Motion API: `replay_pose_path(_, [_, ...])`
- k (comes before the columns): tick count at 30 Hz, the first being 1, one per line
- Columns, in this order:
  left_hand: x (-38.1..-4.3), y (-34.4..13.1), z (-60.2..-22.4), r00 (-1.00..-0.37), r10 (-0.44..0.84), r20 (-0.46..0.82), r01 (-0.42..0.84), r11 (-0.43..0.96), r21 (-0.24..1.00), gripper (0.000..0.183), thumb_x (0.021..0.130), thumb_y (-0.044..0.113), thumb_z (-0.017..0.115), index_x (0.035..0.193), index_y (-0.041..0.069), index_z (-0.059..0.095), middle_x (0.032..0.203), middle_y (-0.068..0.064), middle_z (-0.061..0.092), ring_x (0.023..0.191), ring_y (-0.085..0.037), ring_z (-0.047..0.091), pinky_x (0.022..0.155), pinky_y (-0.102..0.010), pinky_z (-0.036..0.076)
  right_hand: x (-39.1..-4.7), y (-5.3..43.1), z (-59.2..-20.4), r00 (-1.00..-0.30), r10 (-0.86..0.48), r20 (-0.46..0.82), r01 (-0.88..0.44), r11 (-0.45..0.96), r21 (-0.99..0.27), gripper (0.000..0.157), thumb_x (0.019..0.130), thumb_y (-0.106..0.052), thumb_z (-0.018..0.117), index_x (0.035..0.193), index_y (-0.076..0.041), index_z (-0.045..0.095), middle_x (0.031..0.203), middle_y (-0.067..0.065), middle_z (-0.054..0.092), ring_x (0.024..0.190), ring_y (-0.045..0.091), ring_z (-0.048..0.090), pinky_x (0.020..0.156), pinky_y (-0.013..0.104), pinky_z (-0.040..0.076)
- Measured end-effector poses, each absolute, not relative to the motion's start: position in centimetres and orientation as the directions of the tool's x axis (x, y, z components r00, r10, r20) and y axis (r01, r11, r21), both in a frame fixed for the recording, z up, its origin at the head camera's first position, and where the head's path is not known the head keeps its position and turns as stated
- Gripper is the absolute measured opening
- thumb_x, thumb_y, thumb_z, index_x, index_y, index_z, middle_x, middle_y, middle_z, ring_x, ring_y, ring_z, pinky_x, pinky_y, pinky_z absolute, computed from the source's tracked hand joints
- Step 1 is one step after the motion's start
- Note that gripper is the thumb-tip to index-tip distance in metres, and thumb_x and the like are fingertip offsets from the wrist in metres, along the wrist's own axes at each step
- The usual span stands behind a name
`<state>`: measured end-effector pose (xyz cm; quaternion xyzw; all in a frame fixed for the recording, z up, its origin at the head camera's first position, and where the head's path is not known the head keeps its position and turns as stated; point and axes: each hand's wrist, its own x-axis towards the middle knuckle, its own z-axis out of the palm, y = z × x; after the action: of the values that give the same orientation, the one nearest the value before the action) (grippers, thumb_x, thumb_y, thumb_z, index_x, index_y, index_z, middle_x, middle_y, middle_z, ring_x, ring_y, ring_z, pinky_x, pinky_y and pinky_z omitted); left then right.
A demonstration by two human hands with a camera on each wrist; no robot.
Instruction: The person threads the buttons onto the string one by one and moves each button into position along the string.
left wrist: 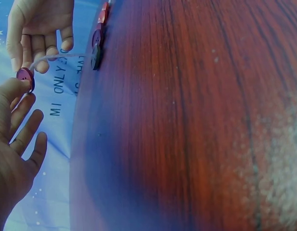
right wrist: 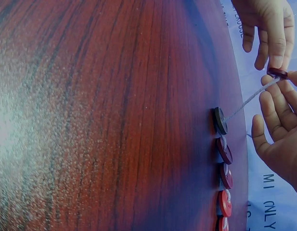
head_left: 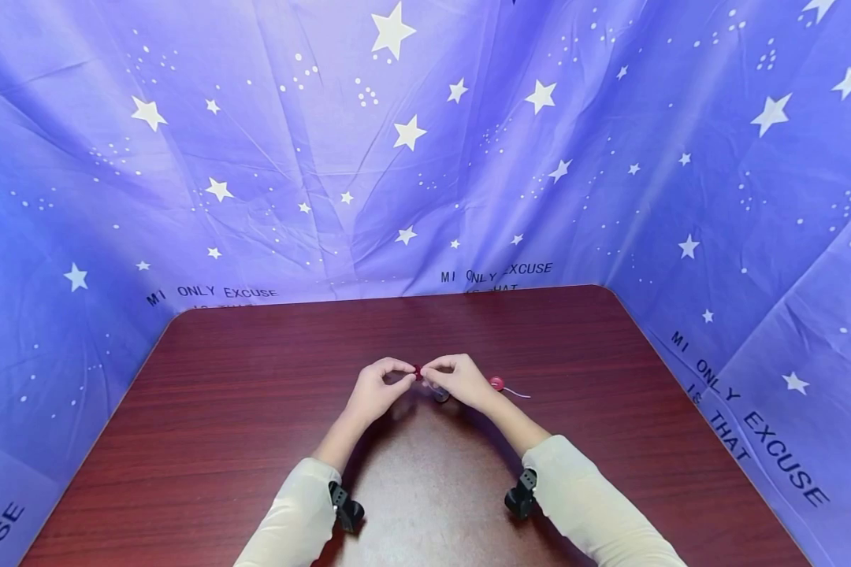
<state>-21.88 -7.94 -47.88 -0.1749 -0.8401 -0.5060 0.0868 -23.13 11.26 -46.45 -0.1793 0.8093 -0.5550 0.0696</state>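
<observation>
My left hand (head_left: 377, 388) pinches a dark red button (left wrist: 24, 79) between thumb and index finger, its other fingers spread. Opposite it, my right hand (head_left: 461, 380) has thumb and index finger together at the button's edge, where a pale cord (right wrist: 251, 98) meets it. Whether these fingertips grip cord or button rim as well, I cannot tell. From there the cord slants down to a black button (right wrist: 220, 120) at the table. Behind that on the same cord follow a maroon button (right wrist: 224, 150), a crimson button (right wrist: 226, 175) and a bright red button (right wrist: 225, 203).
The reddish-brown wooden table (head_left: 220, 409) spreads under both arms. Right of my right hand, a red button (head_left: 496, 383) lies with a tail of cord (head_left: 518, 393). A blue-purple star-printed curtain (head_left: 312, 118) hangs round the far and side edges.
</observation>
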Motion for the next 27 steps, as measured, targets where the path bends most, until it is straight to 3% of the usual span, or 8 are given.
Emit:
replay_pose_path(3, [-22.0,-7.9,-48.0,-0.915,0.213,0.343,0.403,0.438,0.803,0.006,0.082,0.013,0.07,0.087,0.011,0.072,0.09,-0.001,0.07,0.09,-0.015,0.063,0.08,-0.034,0.051,-22.6,11.2,-45.5,-0.919,-0.385,0.087,-0.219,0.313,-0.924,0.021,0.09,-0.012,0.06,0.096,0.006,0.069,0.082,0.029,0.066,0.073,0.027,0.063,0.068,0.041,0.054])
replay_pose_path(6, [-22.1,-7.8,-48.1,-0.902,0.22,0.371,0.431,0.459,0.777,0.004,0.082,0.012,0.07,0.085,0.01,0.072,0.088,-0.001,0.07,0.089,-0.015,0.063,0.08,-0.035,0.05,-21.9,11.1,-44.2,-0.915,-0.396,0.082,-0.219,0.315,-0.924,0.021,0.09,-0.01,0.059,0.096,0.009,0.068,0.082,0.031,0.065,0.072,0.022,0.061,0.067,0.033,0.053])
replay_pose_path(15, [-22.1,-7.9,-48.3,-0.889,0.233,0.394,0.456,0.51,0.729,0.006,0.081,0.014,0.068,0.083,0.01,0.071,0.083,0.001,0.069,0.084,-0.014,0.058,0.073,-0.023,0.048,-22.0,11.0,-44.6,-0.91,-0.404,0.093,-0.249,0.355,-0.901,0.021,0.091,-0.011,0.058,0.097,0.008,0.067,0.079,0.025,0.065,0.069,0.014,0.057,0.061,0.018,0.046])
replay_pose_path(22, [-22.0,-8.0,-48.4,-0.896,0.202,0.396,0.44,0.524,0.729,0.004,0.078,0.012,0.068,0.081,0.01,0.07,0.08,0.002,0.068,0.079,-0.012,0.056,0.07,-0.026,0.05,-23.1,11.1,-46.9,-0.906,-0.401,0.136,-0.295,0.366,-0.883,0.022,0.089,-0.015,0.062,0.103,0.001,0.067,0.088,0.013,0.071,0.074,0.006,0.062,0.066,0.018,0.05])
replay_pose_path(27, [-22.0,-8.1,-48.5,-0.893,0.187,0.409,0.443,0.523,0.728,0.003,0.079,0.012,0.068,0.082,0.01,0.07,0.081,0.001,0.068,0.077,-0.012,0.056,0.068,-0.025,0.049,-23.0,10.9,-46.7,-0.907,-0.396,0.144,-0.311,0.399,-0.862,0.023,0.084,-0.017,0.069,0.102,-0.005,0.068,0.082,0.007,0.069,0.066,0.005,0.058,0.059,0.02,0.049])
